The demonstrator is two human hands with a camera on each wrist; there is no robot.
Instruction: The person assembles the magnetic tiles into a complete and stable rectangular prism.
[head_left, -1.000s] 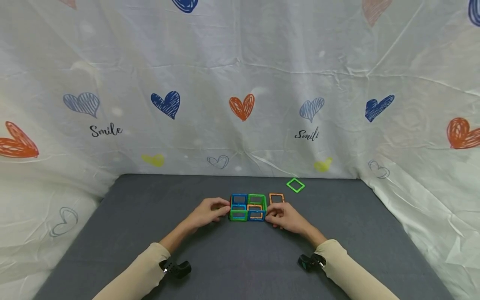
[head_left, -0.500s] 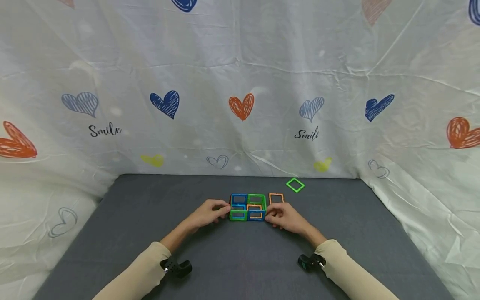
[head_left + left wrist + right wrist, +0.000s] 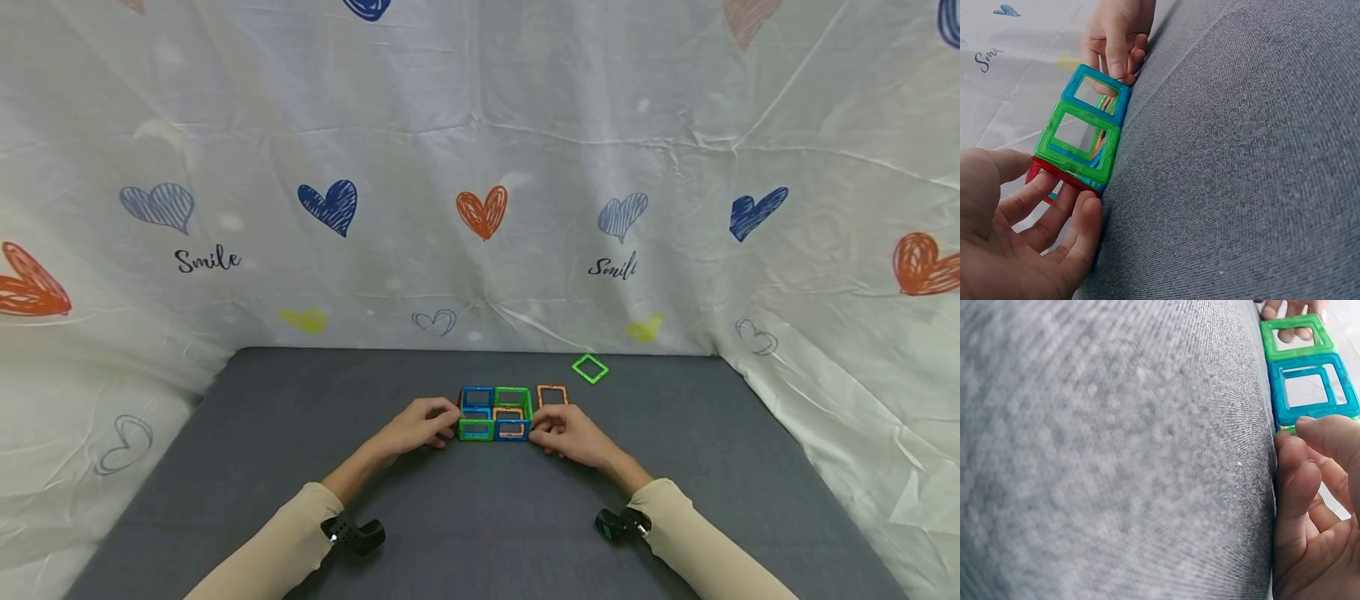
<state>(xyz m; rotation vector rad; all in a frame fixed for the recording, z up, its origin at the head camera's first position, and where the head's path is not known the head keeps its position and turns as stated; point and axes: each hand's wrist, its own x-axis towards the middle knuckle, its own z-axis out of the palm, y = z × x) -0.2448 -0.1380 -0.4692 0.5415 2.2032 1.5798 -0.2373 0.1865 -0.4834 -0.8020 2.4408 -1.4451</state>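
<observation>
A low, open-topped box of magnetic tiles (image 3: 494,430) stands at mid-table in the head view, built from green, blue and orange square frames. My left hand (image 3: 417,428) holds its left end, where a red tile (image 3: 1066,173) shows in the left wrist view, thumb at one corner and fingers along its face. At the opposite end, my right hand (image 3: 573,433) has its thumb at the edge of the front blue tile (image 3: 1279,394) and curled fingers close against the side. The front row is a green tile (image 3: 1105,156) beside that blue one.
A loose orange square tile (image 3: 552,387) lies just behind the right hand. Farther back, near the table's rear edge, lies a green tile (image 3: 590,368) turned cornerwise. The grey cloth-covered table (image 3: 480,525) meets a white curtain (image 3: 405,275) printed with hearts.
</observation>
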